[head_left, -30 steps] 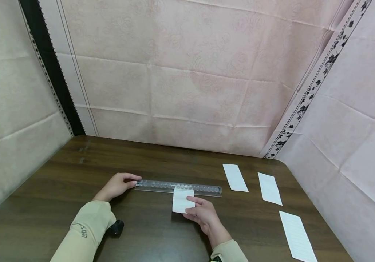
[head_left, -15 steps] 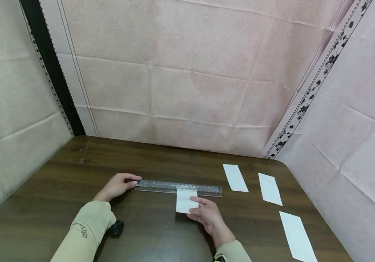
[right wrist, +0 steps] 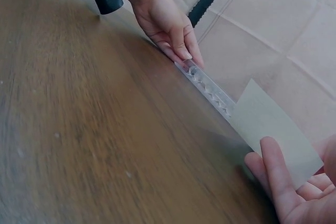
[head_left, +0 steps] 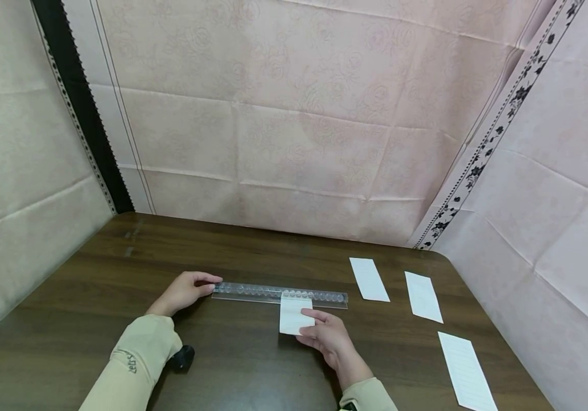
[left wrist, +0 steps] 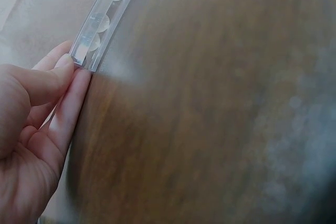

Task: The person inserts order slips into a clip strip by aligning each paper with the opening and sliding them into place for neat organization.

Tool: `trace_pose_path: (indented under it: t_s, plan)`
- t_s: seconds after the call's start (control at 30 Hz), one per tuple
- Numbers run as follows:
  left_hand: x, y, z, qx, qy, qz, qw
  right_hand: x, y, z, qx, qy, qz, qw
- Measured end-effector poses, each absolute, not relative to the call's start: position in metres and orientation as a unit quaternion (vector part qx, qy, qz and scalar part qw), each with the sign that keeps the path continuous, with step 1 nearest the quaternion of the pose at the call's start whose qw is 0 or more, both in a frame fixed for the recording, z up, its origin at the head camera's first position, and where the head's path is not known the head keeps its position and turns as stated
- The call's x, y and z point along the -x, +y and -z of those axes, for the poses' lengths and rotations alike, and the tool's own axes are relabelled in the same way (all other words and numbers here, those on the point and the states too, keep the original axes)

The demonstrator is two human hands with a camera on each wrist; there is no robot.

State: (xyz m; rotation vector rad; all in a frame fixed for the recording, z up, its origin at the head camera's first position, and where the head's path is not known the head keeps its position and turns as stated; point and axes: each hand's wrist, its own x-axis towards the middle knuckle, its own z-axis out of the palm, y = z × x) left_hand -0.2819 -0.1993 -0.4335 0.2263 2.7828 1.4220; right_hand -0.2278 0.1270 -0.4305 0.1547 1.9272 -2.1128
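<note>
A long clear plastic strip (head_left: 255, 290) with a row of round shapes along it lies crosswise in the head view. My left hand (head_left: 185, 292) pinches its left end between thumb and fingers, as the strip (left wrist: 100, 24) in the left wrist view also shows. A small white card (head_left: 294, 318) hangs over the strip's near side. The strip's round shapes show across the card's upper edge. My right hand (head_left: 331, 341) pinches the card at its lower right, fingers on both faces. In the right wrist view the card (right wrist: 268, 124) hides the far part of the strip.
On the right side of the brown wooden table (head_left: 232, 365) lie three white paper slips: one at the back (head_left: 369, 279), one further right (head_left: 423, 297), and a lined one nearest (head_left: 466, 371). Pale cloth (head_left: 294, 142) hangs behind and along both sides.
My right hand and the card have slid a little to the right along the strip. My left hand and the strip stay where they were.
</note>
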Motion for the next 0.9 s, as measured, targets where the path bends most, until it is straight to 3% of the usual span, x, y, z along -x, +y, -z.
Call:
trace_pose_path:
  t_s: [0.9]
  plan:
    - [0.283,-0.199,0.436,-0.076,0.889,-0.452,-0.001,0.229,0.143,0.430,-0.058,0.669,0.729,0.137]
